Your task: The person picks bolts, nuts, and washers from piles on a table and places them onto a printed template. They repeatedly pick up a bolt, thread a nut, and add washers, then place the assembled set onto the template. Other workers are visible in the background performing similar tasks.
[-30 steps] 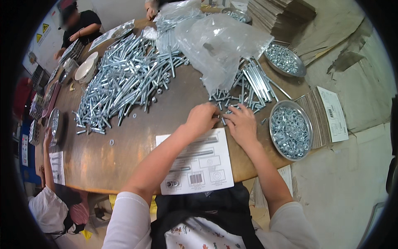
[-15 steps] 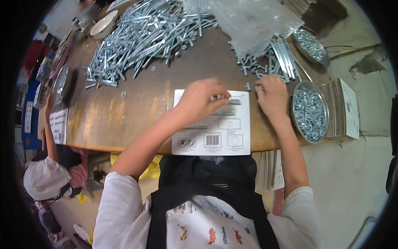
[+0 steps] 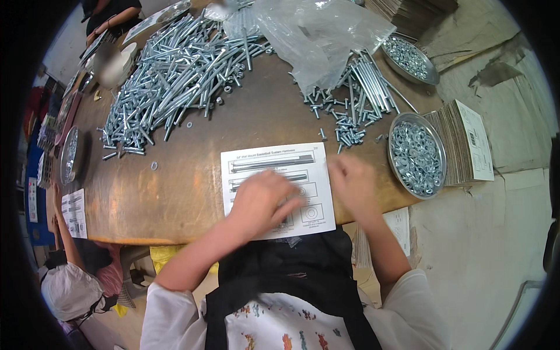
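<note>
A white printed card [image 3: 322, 219] with line drawings of bolts and washers lies at the table's near edge. Over its middle is my left hand [image 3: 262, 201], fingers curled and bunched toward the thumb. What they hold, if anything, is hidden. My right hand [image 3: 353, 181] is beside the card's right edge, low over the table, its fingers smeared by motion. Just beyond it are loose short bolts [image 3: 349, 135]. To its right stands a round metal bowl [image 3: 441, 169] full of washers and nuts [image 3: 414, 154].
A large heap of long bolts [image 3: 181, 76] covers the far left. Clear plastic bags [image 3: 321, 38] lie at the back, beside long rods [image 3: 373, 87]. Another metal bowl [image 3: 434, 76] and stacked cards [image 3: 458, 143] stand right. A co-worker [image 3: 73, 286] sits at left; another person [image 3: 114, 17] is far back.
My left hand has come back toward me, down over the card's middle. The right hand has drawn back from the short bolts toward the card. The whole view has shifted slightly.
</note>
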Tool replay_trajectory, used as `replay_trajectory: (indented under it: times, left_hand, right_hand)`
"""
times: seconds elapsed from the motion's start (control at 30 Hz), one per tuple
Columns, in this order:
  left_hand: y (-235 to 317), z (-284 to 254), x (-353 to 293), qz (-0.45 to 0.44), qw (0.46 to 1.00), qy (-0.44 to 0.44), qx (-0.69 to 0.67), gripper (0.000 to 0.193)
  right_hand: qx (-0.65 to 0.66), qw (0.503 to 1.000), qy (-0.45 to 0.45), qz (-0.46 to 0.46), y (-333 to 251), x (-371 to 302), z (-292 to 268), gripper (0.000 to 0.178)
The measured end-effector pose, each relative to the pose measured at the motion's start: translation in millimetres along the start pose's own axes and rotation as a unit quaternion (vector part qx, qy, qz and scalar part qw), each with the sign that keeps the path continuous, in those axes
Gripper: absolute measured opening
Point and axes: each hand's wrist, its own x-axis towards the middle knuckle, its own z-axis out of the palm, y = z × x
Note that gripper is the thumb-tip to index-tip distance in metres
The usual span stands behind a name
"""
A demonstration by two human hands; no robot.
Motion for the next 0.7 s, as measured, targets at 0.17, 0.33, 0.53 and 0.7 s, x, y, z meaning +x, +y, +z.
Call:
replay_trajectory:
  times: [0.17,0.33,0.53,0.7]
  left_hand:
    - [-32,60,108,-0.001,0.996,0.008,0.086,0.018]
    - [-42,69,157,-0.083,0.981,-0.12,0.129,0.019]
    - [-26,36,140,0.01,1.0,-0.021,0.008,0.012]
    - [-18,-2,71,-0.002,0.995,0.054,-0.082,0.013]
  right_hand:
    - [-0.149,0.988,-0.013,0.045,40,35,4,0.021]
    - [-0.192,0.976,-0.025,0.098,31,44,21,0.025]
    - [-0.161,0.985,0.016,0.052,39,44,15,0.02]
    - [0.31,0.944,0.007,0.112,35,24,9,0.012]
